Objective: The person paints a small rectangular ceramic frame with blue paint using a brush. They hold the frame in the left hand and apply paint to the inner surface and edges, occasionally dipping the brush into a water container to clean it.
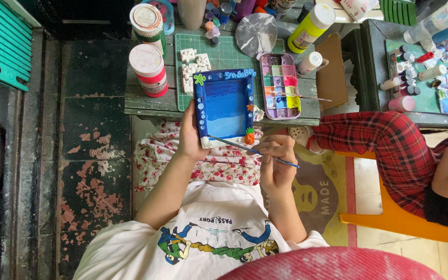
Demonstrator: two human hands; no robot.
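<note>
My left hand (189,136) grips the lower left edge of a blue painted plaster frame (225,106) with small raised ornaments, held upright over my lap. My right hand (275,155) holds a thin blue-handled paintbrush (250,149), whose tip touches the frame's white bottom left corner. Most of the frame's inner panel is painted in shades of blue.
A small wooden table (146,103) carries a green cutting mat (232,54), a paint palette (279,85), two lidded jars (149,70), white plaster pieces (193,65), paint bottles (311,23). To the right another person in red checked trousers (390,148) sits on an orange chair (405,220).
</note>
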